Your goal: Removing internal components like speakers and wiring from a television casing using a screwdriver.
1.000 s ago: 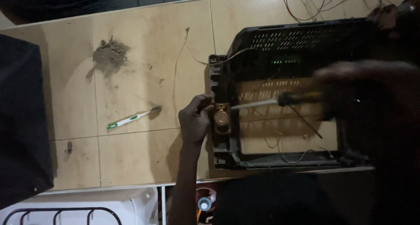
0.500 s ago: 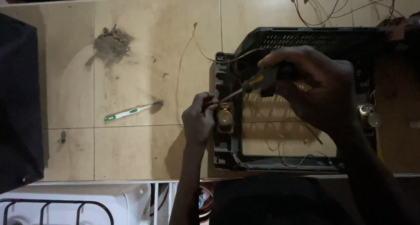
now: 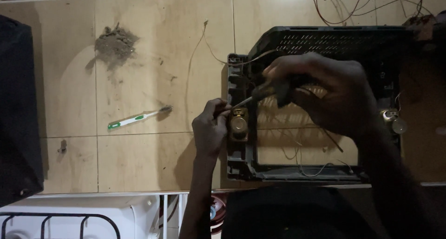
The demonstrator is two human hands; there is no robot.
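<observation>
A black plastic casing point(image 3: 241, 162) lies on the tiled floor with thin wires inside it. A small round brass-coloured speaker point(image 3: 239, 124) sits in its left frame. My left hand point(image 3: 210, 127) grips the frame edge beside the speaker, fingers touching it. My right hand point(image 3: 325, 92) holds a screwdriver point(image 3: 260, 93) by its dark handle, and the metal tip points down-left to the frame just above the speaker.
A green and white toothbrush point(image 3: 137, 118) lies on the tiles left of the casing, and a pile of grey dust point(image 3: 114, 43) lies farther up. Loose red wires point(image 3: 362, 4) lie at top right. A black box point(image 3: 18, 113) stands at the left edge.
My right hand with the screwdriver has moved left and down over the casing, bringing the tip close to the speaker. My left hand has stayed at the frame.
</observation>
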